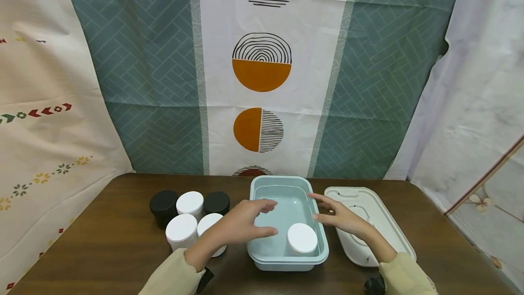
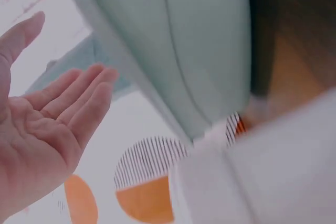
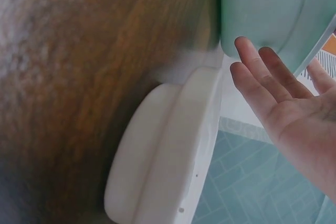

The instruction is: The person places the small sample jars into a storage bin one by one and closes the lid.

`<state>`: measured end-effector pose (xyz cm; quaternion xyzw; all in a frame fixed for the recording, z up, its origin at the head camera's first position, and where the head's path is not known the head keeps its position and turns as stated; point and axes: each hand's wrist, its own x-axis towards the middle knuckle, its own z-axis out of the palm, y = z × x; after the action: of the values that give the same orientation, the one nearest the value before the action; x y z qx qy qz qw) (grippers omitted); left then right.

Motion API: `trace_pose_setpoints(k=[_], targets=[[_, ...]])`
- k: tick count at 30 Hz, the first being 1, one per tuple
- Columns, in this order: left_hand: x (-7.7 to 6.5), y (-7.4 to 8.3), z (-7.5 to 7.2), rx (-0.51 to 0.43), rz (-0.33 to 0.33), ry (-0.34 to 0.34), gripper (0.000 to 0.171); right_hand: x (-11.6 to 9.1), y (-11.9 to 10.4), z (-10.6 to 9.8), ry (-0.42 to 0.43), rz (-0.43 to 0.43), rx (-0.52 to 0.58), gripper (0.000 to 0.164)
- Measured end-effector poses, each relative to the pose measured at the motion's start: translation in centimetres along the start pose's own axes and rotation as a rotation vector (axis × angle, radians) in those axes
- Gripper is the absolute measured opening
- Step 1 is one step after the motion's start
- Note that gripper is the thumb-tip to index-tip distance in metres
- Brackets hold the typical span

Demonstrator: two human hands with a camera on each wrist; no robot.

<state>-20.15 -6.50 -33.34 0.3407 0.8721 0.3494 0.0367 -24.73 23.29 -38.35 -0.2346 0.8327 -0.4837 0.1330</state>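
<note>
A light blue plastic box stands on the table between my two hands. Inside it, near its front right corner, sits a white-lidded jar. My left hand reaches over the box's left rim, thumb and fingers spread, holding nothing. In the left wrist view that hand shows its bare palm. On the other side, my right hand has its fingertips right at the box's right rim. The right wrist view shows this hand with straight, parted fingers beside the box, its palm bare.
Left of the box several jars stand grouped: black ones and white ones, one partly hidden behind my left hand. A white lid lies on the table under my right forearm. Patterned cloth hangs behind the table.
</note>
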Motion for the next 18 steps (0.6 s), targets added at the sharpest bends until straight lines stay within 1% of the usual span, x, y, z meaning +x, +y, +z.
trace_pose_setpoints(k=[5,7,12,18], targets=[[-1.9,-1.2,-2.1,-0.037,0.025,0.141,0.053,-0.1,0.0,0.0,0.000,0.002,0.000,0.060],[-2.7,-1.8,-3.1,-0.029,0.017,0.198,0.053,-0.1,0.1,-0.1,0.002,0.003,0.000,0.060],[-4.8,-3.4,-5.2,0.037,-0.043,0.320,0.053,0.0,0.2,-0.1,0.006,0.002,0.004,0.060],[-7.2,-5.9,-7.2,0.112,-0.121,0.414,0.051,0.0,0.3,0.0,0.010,0.005,0.005,0.061]])
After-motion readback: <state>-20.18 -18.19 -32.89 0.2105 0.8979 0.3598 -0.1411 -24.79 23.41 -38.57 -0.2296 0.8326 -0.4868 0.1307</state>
